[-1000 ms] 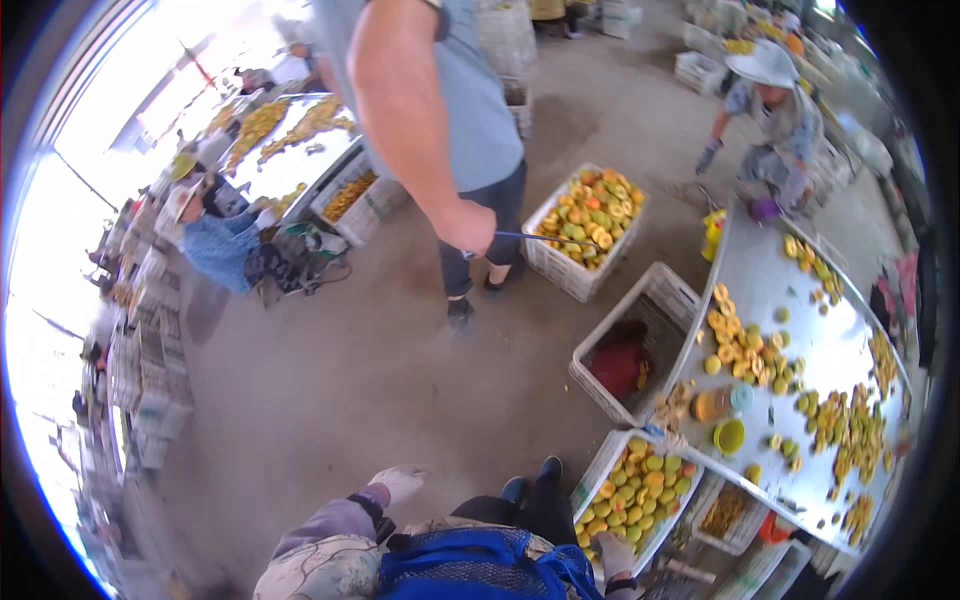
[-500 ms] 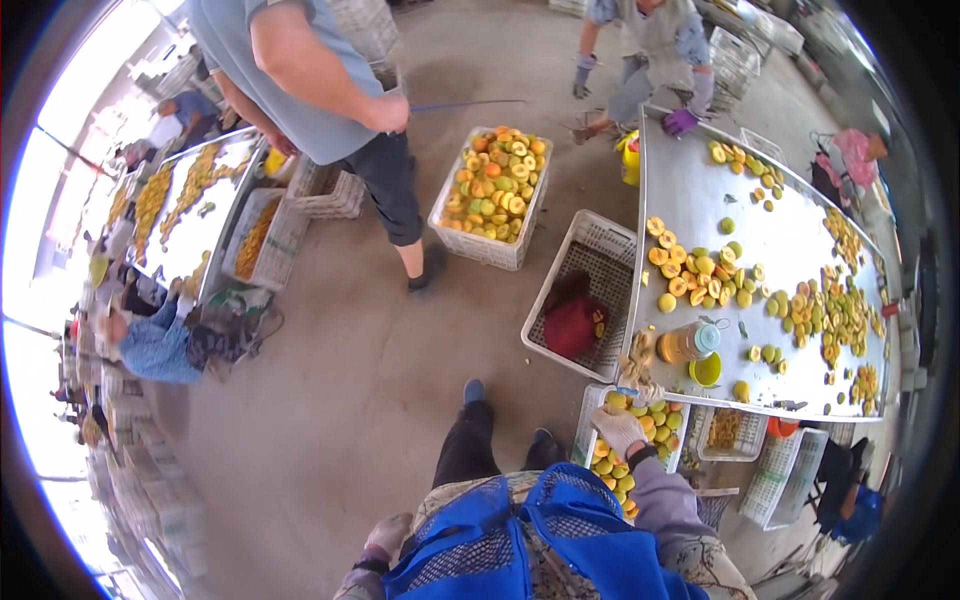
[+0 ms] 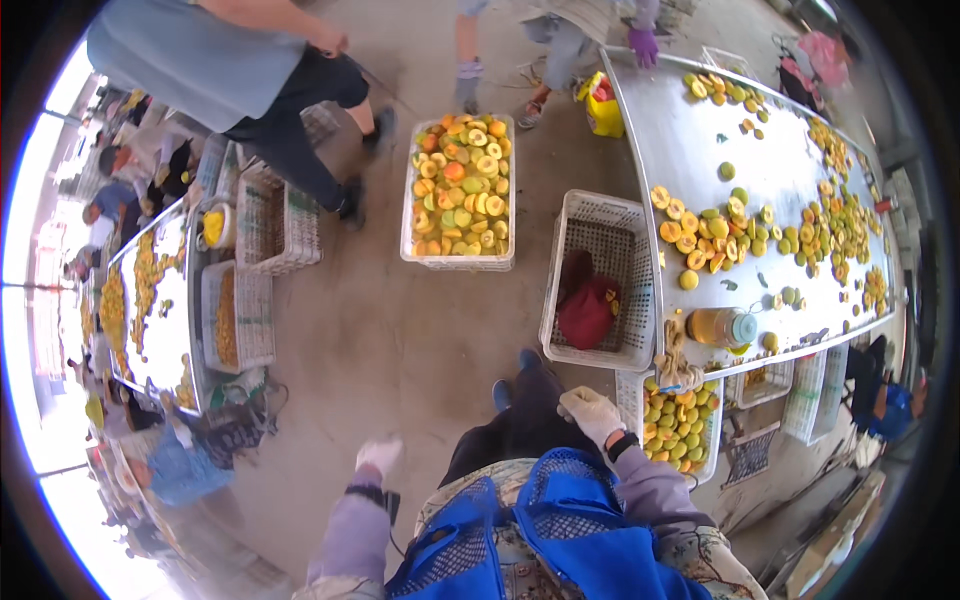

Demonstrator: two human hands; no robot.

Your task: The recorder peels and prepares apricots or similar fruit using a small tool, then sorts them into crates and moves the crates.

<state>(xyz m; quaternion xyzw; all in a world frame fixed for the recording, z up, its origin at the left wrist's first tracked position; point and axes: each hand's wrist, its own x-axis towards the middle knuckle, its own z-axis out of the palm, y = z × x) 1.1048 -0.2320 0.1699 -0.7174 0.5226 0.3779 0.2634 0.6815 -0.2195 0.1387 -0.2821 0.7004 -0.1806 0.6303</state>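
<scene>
My right hand [image 3: 590, 412] is in a white glove, with its fingers curled in and nothing visible in them. It hangs in front of my body, just left of a white crate [image 3: 718, 430] of yellow-green and orange fruit [image 3: 680, 425], and is apart from it. My left hand [image 3: 380, 455], also gloved, is low over the floor on my left. Motion smears its fingers, and I see nothing held. Ahead on the floor stands a white crate [image 3: 460, 264] heaped with halved fruit [image 3: 462, 185]. An open crate [image 3: 640, 240] with a dark red cloth [image 3: 588, 315] stands beside the table.
The metal table [image 3: 680, 140] on my right bears scattered fruit and a bottle [image 3: 722, 327]. A person in grey-blue [image 3: 205, 60] stands ahead left; another with a purple glove [image 3: 643, 46] stands at the table's far end. Crates [image 3: 270, 215] and another fruit table [image 3: 195, 300] are left.
My right hand has drawn back from the fruit crate toward my body. My left hand has come forward. The view has shifted, and the person in grey-blue has moved left, away from the full crate.
</scene>
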